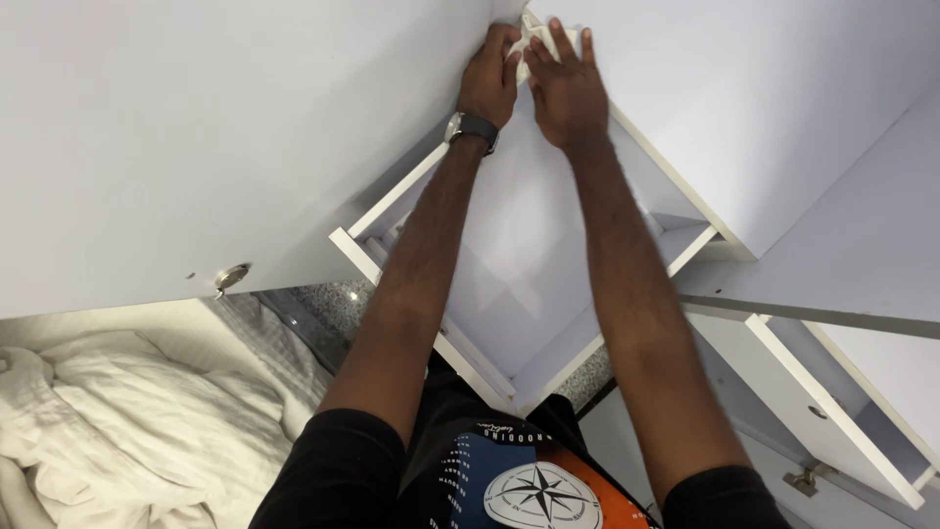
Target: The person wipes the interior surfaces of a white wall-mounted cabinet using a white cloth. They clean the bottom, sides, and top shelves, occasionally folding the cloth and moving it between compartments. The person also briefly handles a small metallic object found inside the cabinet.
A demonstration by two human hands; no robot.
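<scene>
Around you stand the white cupboard panels (176, 147), a door on your left with a round metal fitting (232, 277) near its lower edge, and a second hinged door (832, 411) hanging open low on your right. Below the left door lies a heap of white bedding (127, 431). Between the panels a white drawer (529, 323) is pulled out toward your body, its inside bare as far as the view shows.

Both your arms reach straight out over that drawer to the far corner where the panels meet. There sits the white cloth (530, 37), bunched small, right at the top of the view, and it lies between your two hands rather than off to either side. Your left hand (489, 78), the one with the dark wristwatch (472, 127), presses against the cloth from the left, its grip curled close with knuckles toward you. Your right hand (565, 83) lies over the cloth from the right, its grip spread flat, fingers (568, 44) extended up across the fabric. Both are touching it; neither is clearly nearer. Whether either grip truly pinches the cloth you cannot tell from here, since the fabric is mostly hidden beneath them.
</scene>
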